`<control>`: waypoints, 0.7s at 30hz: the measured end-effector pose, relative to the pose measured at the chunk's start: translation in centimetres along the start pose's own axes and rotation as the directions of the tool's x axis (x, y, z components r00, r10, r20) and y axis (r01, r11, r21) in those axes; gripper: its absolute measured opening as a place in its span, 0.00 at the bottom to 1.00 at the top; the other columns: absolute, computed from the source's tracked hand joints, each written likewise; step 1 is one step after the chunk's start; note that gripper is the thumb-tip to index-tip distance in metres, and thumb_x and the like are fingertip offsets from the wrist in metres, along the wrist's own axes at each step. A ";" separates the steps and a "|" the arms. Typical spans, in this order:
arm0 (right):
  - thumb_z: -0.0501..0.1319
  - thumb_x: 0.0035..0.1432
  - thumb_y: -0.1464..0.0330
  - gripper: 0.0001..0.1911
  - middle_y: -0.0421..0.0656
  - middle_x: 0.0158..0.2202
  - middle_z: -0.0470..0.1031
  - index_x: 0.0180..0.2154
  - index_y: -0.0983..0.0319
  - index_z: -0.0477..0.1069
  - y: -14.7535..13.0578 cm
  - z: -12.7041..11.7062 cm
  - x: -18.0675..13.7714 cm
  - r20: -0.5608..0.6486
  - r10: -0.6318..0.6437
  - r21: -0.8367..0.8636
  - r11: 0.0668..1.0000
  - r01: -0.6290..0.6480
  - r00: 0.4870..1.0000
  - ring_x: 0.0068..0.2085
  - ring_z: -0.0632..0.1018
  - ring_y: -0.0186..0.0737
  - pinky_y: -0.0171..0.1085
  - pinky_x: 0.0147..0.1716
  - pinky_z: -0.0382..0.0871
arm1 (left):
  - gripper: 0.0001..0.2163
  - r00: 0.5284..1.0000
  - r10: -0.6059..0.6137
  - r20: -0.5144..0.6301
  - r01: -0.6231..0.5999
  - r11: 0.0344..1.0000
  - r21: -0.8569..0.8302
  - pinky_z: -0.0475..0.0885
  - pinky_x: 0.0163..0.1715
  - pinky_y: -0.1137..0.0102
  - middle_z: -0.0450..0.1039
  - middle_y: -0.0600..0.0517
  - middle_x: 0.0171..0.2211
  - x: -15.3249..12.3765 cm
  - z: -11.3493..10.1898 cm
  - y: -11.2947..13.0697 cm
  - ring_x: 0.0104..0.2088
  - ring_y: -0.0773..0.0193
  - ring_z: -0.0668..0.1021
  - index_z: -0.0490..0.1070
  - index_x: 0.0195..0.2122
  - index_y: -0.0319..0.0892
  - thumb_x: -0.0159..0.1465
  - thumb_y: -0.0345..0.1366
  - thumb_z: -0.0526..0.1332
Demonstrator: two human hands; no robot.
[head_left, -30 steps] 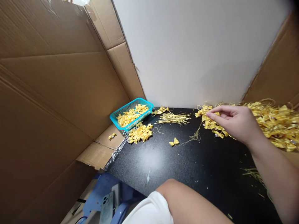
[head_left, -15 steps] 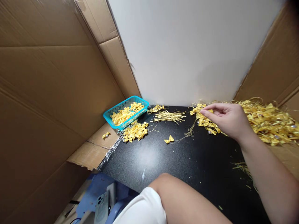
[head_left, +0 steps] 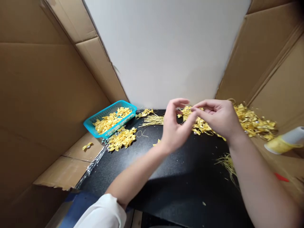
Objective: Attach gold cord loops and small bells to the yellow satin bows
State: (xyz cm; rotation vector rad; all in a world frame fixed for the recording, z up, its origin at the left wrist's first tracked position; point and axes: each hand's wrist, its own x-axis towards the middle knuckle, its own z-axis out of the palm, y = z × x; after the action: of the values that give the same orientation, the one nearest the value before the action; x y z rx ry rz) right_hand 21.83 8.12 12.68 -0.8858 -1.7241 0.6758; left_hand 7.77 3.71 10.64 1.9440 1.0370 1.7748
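Note:
My left hand (head_left: 175, 126) is raised over the black tabletop (head_left: 161, 174), its fingers curved and apart from the thumb. Its thumb tip comes close to the fingertips of my right hand (head_left: 217, 118), which are pinched together. Whatever the right fingers hold is too small to make out. Just behind both hands lie yellow ribbon bows (head_left: 201, 126) with shiny beads. A bundle of gold cords (head_left: 152, 120) is partly covered by my left hand. Below that hand, the edge of a single yellow bow (head_left: 156, 143) shows beside my wrist.
At the left stands a turquoise basket (head_left: 88, 126) of yellow bows, with more bows (head_left: 122, 139) and silver wire stems (head_left: 91, 167) beside it. To the right are a heap of beaded bows (head_left: 254, 123), a spool (head_left: 285, 141) and cord scraps (head_left: 226, 163). Cardboard walls flank the table.
My left hand has come up into view beside the right one. The right hand stays pinched near the bows. The view has turned to the right, bringing the spool into sight.

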 end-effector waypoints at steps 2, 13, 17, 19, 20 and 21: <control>0.66 0.51 0.64 0.07 0.35 0.16 0.59 0.28 0.62 0.78 -0.2 -0.1 0.1 -0.015 -0.001 -0.003 1.000 0.001 1.000 0.19 0.56 0.27 0.33 0.19 0.49 | 0.13 0.963 -0.158 0.217 0.183 0.978 -0.101 0.69 0.44 0.66 0.73 0.47 0.41 0.8 -0.9 -2.0 0.43 0.62 0.74 0.69 0.44 0.40 0.66 0.44 0.59; 0.64 0.46 0.74 0.07 0.30 0.13 0.55 0.24 0.60 0.67 1.8 -8.0 2.3 -0.761 0.291 0.396 0.916 0.059 0.579 0.16 0.55 0.27 0.35 0.17 0.52 | 0.20 0.594 -0.433 0.678 0.600 0.800 -0.015 0.53 0.21 0.74 0.52 0.59 0.19 3.4 -8.0 -7.8 0.20 0.72 0.56 0.66 0.26 0.40 0.59 0.54 0.60; 0.61 0.50 0.74 0.10 0.28 0.12 0.50 0.24 0.57 0.61 2.6 -11.2 1.7 -0.843 0.307 0.363 0.931 0.046 0.441 0.15 0.54 0.27 0.35 0.19 0.56 | 0.16 0.511 -0.512 0.691 0.569 0.803 0.175 0.56 0.22 0.74 0.56 0.57 0.19 3.9 -9.9 -7.6 0.21 0.70 0.59 0.71 0.27 0.40 0.61 0.49 0.59; 0.60 0.54 0.72 0.11 0.28 0.13 0.47 0.25 0.56 0.59 3.6 -12.9 1.4 -0.894 0.240 0.290 0.953 0.082 0.379 0.15 0.53 0.27 0.34 0.19 0.55 | 0.16 0.471 -0.575 0.669 0.491 0.801 0.343 0.58 0.23 0.73 0.59 0.55 0.20 3.9 -10.7 -7.9 0.22 0.68 0.62 0.72 0.28 0.41 0.61 0.48 0.57; 0.58 0.57 0.70 0.10 0.28 0.14 0.45 0.26 0.57 0.59 4.0 -13.8 1.2 -0.910 0.184 0.233 0.968 0.090 0.370 0.15 0.52 0.26 0.34 0.19 0.53 | 0.16 0.461 -0.608 0.647 0.442 0.789 0.427 0.60 0.24 0.73 0.61 0.55 0.21 3.9 -11.1 -8.2 0.23 0.68 0.63 0.72 0.27 0.41 0.61 0.49 0.57; 0.55 0.61 0.66 0.09 0.29 0.15 0.44 0.27 0.57 0.61 4.3 -14.7 1.1 -0.904 0.108 0.149 0.986 0.069 0.414 0.15 0.51 0.26 0.34 0.19 0.51 | 0.16 0.456 -0.636 0.623 0.399 0.772 0.495 0.61 0.25 0.73 0.62 0.54 0.21 3.9 -11.5 -8.5 0.24 0.67 0.65 0.72 0.27 0.41 0.60 0.49 0.56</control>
State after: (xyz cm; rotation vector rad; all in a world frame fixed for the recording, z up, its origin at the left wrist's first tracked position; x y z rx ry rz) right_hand 36.66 11.84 14.37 -0.9003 -0.6185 0.2120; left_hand -5.88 9.51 10.05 1.8979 1.3667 0.3503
